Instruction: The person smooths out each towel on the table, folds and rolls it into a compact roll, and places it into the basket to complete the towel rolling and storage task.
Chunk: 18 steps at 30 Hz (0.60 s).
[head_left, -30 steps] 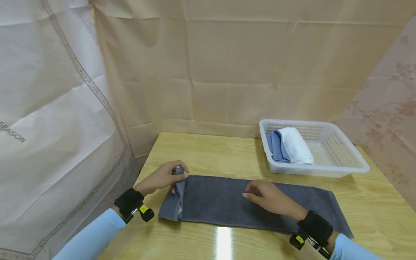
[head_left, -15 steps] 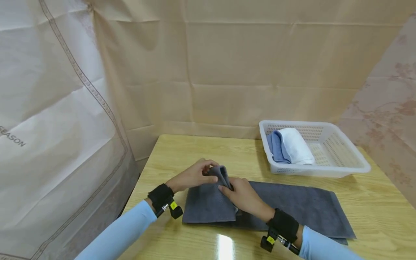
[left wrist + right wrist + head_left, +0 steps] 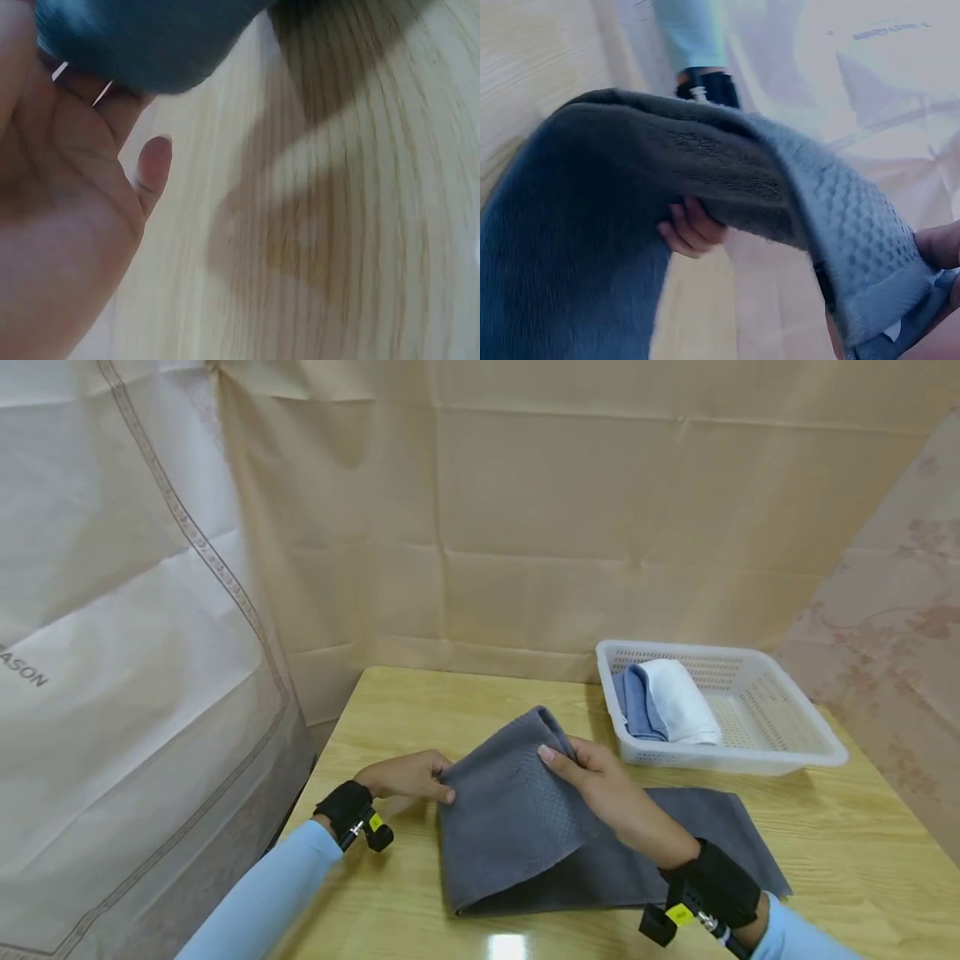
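Observation:
A dark grey towel (image 3: 517, 810) lies across the table, its left part folded over and raised toward the right. My right hand (image 3: 611, 789) pinches the raised end, thumb on the near face. In the right wrist view that end of the towel (image 3: 870, 247) has a dimpled weave, and thumb and fingers grip it at the right edge. At the towel's left fold is my left hand (image 3: 408, 777), holding the cloth with thumb in front. The right wrist view has the left fingers (image 3: 694, 229) curled at the cloth's edge. The left palm (image 3: 67, 195) fills the left wrist view's left side.
A white perforated basket (image 3: 780, 756) stands at the table's back right. Inside lie a folded blue towel (image 3: 641, 702) and a rolled white towel (image 3: 682, 702). The wooden table (image 3: 465, 702) ends at a beige cloth backdrop (image 3: 525, 527).
From over the cloth, my right hand has taken hold of the towel's folded end and lifted it up and rightward. My left hand moved right with the towel, then slightly back left to its fold.

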{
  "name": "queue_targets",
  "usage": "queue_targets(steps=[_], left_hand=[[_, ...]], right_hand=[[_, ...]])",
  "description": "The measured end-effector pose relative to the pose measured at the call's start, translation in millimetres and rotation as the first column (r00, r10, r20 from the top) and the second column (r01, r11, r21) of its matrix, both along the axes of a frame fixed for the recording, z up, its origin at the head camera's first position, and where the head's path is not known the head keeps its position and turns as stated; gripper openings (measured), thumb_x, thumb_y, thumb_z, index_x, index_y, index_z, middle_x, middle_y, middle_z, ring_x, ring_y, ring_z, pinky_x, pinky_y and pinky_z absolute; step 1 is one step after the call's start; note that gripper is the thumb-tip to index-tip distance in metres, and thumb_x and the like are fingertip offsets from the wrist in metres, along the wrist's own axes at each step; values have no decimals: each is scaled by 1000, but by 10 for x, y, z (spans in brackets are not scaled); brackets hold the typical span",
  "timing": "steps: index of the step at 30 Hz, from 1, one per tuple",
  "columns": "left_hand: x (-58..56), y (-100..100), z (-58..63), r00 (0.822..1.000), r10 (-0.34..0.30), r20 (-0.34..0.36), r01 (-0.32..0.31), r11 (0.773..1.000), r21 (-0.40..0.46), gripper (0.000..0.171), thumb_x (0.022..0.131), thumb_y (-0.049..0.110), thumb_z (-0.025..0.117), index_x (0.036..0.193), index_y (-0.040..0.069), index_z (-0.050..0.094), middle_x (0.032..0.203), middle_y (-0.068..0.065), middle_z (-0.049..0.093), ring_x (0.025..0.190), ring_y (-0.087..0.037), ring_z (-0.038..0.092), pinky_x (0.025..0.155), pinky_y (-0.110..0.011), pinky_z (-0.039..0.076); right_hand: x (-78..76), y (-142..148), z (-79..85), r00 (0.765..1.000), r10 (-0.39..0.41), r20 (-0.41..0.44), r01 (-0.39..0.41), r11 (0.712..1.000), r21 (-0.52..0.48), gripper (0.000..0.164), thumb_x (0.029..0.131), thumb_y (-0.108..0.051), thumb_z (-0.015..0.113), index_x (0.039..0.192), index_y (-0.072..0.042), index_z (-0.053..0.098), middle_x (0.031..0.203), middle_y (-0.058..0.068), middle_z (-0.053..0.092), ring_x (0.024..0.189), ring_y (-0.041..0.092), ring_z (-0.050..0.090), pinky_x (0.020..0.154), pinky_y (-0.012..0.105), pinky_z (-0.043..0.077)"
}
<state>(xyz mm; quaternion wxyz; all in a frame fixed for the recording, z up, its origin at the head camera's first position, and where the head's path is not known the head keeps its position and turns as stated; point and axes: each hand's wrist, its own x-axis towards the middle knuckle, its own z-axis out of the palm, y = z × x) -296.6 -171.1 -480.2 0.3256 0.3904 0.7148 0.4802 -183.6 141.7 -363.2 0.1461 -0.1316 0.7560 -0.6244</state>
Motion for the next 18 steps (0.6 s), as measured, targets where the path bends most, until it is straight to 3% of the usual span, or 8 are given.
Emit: queue_targets(steps=[4, 7, 11, 15, 18], left_hand=[[43, -139, 6, 1000, -20, -3, 20, 1000, 24, 50, 89, 59, 69, 96, 9, 68, 89, 6, 61, 81, -10, 53, 76, -28, 43], [61, -234, -1, 999, -11, -51, 12, 1000, 10, 42, 95, 49, 69, 85, 10, 58, 80, 5, 48, 74, -11, 45, 73, -30, 39], [104, -371, -38, 996, 26, -91, -29, 999, -27, 40, 99, 33, 70, 76, 12, 46, 74, 3, 31, 66, -12, 32, 67, -32, 30], [136, -434, -105, 997, 37, -65, -41, 997, -62, 33, 100, 27, 70, 79, 10, 50, 76, 4, 34, 68, -12, 35, 68, -30, 31], [151, -421, -167, 999, 42, -18, -43, 995, -88, 24, 99, 27, 71, 88, 10, 59, 76, 5, 40, 68, -11, 39, 69, -29, 35]], right_hand=[[23, 177, 116, 994, -35, 102, 41, 998, -56, 38, 108, -36, 55, 119, 0, 61, 98, 9, 68, 82, 23, 68, 72, 39, 57], [29, 386, 99, 983, -66, 169, 76, 995, -56, 41, 107, -38, 56, 124, -1, 58, 99, 7, 68, 83, 22, 69, 73, 40, 57], [-24, 682, -56, 963, -120, 242, 124, 992, -2, 45, 107, -38, 55, 132, -1, 56, 100, 4, 68, 85, 20, 68, 74, 40, 57], [-147, 967, -310, 972, -140, 190, 109, 981, 162, 44, 108, -34, 55, 129, 5, 57, 99, 7, 66, 85, 22, 66, 73, 40, 56], [-240, 1143, -543, 986, -140, 86, 105, 941, 323, 38, 108, -30, 56, 118, 6, 62, 96, 9, 63, 83, 22, 62, 70, 37, 52]])
